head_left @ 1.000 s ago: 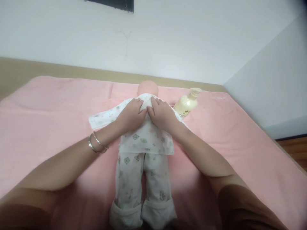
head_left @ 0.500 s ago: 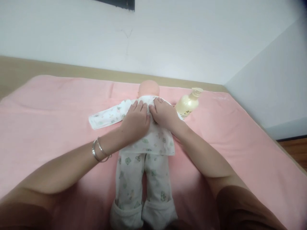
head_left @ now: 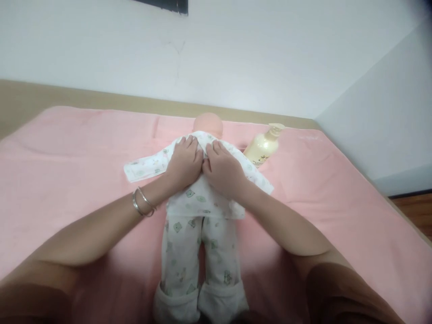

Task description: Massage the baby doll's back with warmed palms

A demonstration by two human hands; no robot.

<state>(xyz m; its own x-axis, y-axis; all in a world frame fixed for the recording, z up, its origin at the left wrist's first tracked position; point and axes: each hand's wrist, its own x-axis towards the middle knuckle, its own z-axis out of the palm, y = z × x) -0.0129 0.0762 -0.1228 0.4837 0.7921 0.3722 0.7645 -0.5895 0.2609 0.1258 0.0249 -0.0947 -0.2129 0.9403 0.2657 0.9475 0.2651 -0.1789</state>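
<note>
A baby doll lies face down, its bald head point(head_left: 208, 123) pointing away from me. It wears a white printed shirt point(head_left: 199, 198) and matching trousers point(head_left: 182, 252) with turned-up cuffs. My left hand point(head_left: 185, 162) rests flat on the left side of the doll's upper back, fingers stretched out. Beside it, my right hand point(head_left: 224, 168) lies on the right side, fingers extended and thumb close to the left hand. Both press on the shirt cloth without gripping anything visible. The shirt's sleeves spread out to either side.
A pale yellow pump bottle point(head_left: 265, 146) leans on the right near the doll's shoulder. Pink cloth point(head_left: 84, 180) covers the bed or table. A beige edge point(head_left: 27, 96) and a white wall point(head_left: 236, 54) stand behind it.
My left hand has shifted a little to the left, and my right hand slightly left and down on the back. More of the shirt's right sleeve shows now.
</note>
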